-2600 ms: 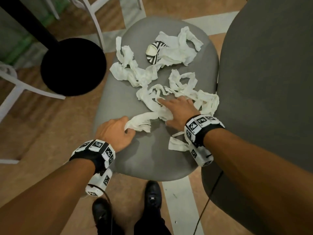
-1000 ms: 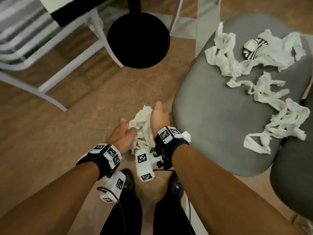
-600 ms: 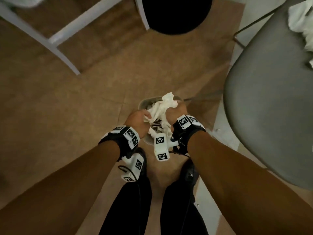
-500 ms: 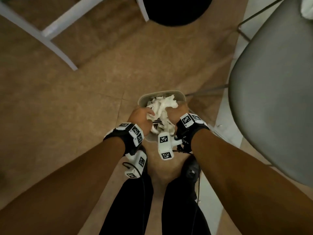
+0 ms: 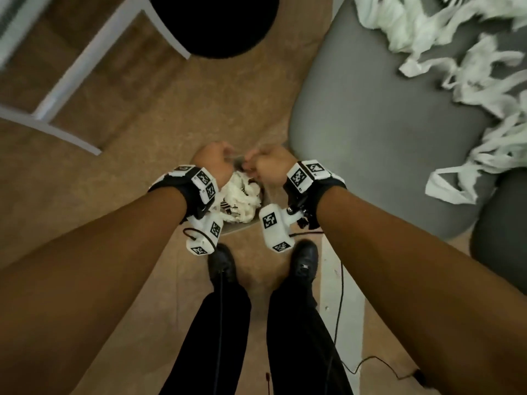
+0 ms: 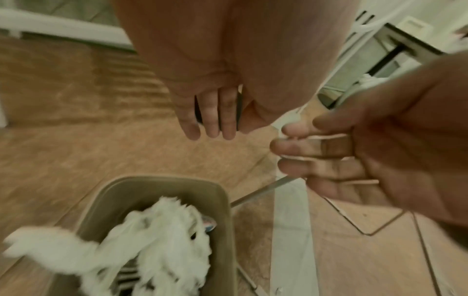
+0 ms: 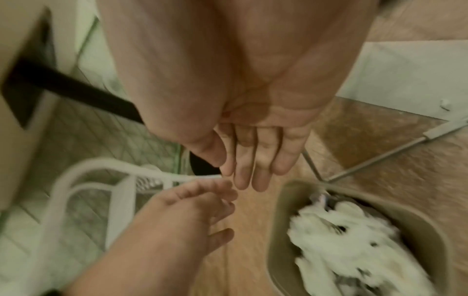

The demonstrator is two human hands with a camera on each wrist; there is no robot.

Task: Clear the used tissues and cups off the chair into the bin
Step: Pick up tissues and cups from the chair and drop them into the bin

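The beige bin stands on the floor just below my two hands, filled with crumpled white tissues and a striped cup. My left hand and right hand hover close together above the bin's far rim, both holding nothing. In the left wrist view my left fingers hang straight over the bin. The right wrist view shows my right fingers straight beside the bin. More white tissue strips lie on the grey chair seat at the right.
A black round table base and a white chair frame stand on the brown floor ahead. A second dark grey seat is at the far right. My shoes and a thin cable are below the bin.
Both hands have let go of the tissue wad, which now lies in the bin, and have risen slightly apart. The view has swung right, so the chair's tissues show again.
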